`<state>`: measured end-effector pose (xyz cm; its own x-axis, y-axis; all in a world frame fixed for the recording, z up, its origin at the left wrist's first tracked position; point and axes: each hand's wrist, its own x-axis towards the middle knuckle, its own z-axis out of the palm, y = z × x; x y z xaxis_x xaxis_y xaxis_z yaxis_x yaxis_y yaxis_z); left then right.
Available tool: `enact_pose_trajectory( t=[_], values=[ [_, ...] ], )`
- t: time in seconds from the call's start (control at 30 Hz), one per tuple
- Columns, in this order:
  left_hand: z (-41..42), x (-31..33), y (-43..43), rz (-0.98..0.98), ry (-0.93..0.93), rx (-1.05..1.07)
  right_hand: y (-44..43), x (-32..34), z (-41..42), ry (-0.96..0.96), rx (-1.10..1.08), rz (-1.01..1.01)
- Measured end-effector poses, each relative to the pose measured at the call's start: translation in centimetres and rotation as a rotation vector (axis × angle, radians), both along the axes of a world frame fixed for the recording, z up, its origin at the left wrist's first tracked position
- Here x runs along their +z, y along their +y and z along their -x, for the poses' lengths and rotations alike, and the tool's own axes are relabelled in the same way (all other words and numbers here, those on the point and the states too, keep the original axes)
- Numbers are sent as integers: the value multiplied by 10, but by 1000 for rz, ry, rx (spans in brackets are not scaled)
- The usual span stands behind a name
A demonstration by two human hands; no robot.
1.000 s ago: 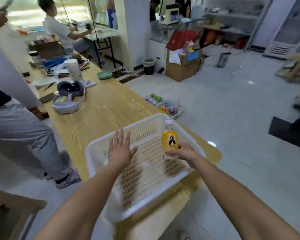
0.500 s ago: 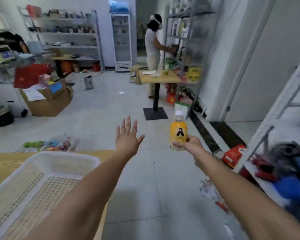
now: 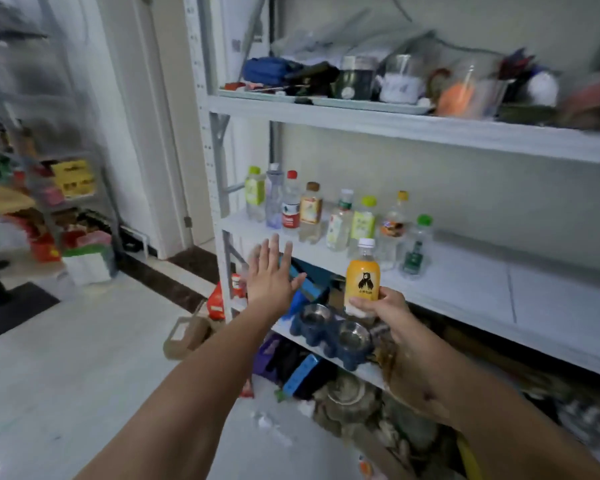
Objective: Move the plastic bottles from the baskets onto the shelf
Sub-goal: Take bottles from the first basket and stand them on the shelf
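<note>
Head view, from the left: the left grip (image 3: 272, 278) is released, with fingers straight and spread and nothing in it. It hangs in the air before the rack's upright post, just below the left end of the middle shelf (image 3: 471, 285). On that shelf stands a row of bottles (image 3: 312, 213), upright and with caps of several colours. The row runs from the post toward the middle and ends at a green-capped bottle (image 3: 415, 249).

In front of that row, not yet on the board, is the orange bottle (image 3: 362, 277), held upright, with a white cap and a dark bear on its label. The right grip (image 3: 378, 306) is clenched round its lower part, fingers wrapped across the base. Beneath it, on the lower shelf, sits a blue stand with two metal bowls (image 3: 331, 329). Past the green-capped bottle the white board of the shelf runs on to the right.

The step in hand looks like the end of a carry: the bottle is at the rack but not set down. The next move, I judge, calls for lifting it over the shelf's front edge and carrying it rightward to the stretch of board beyond the green-capped bottle. It should sit flat on its base before the fingers let go. The standing bottles are close together and probably light, so a brush from the knuckles could topple them.
</note>
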<state>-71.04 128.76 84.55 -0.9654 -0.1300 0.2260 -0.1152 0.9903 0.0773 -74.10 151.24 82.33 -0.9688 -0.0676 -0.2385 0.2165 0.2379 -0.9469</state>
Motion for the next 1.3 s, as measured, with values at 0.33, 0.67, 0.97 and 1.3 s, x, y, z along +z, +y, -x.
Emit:
enact_pose_trajectory(
  t=[0.33, 0.67, 0.97, 1.3],
  values=[
    [90, -7, 135, 114, 0, -226, 156, -17, 31, 3, -363, 78],
    [154, -30, 107, 155, 18, -223, 159, -31, 105, -53, -410, 28],
    [209, -45, 96, 208, 46, -284, 149, -56, 167, -88, -467, -80],
    [235, -76, 81, 194, 55, -274, 151, -81, 208, -62, -532, -133]
  ],
)
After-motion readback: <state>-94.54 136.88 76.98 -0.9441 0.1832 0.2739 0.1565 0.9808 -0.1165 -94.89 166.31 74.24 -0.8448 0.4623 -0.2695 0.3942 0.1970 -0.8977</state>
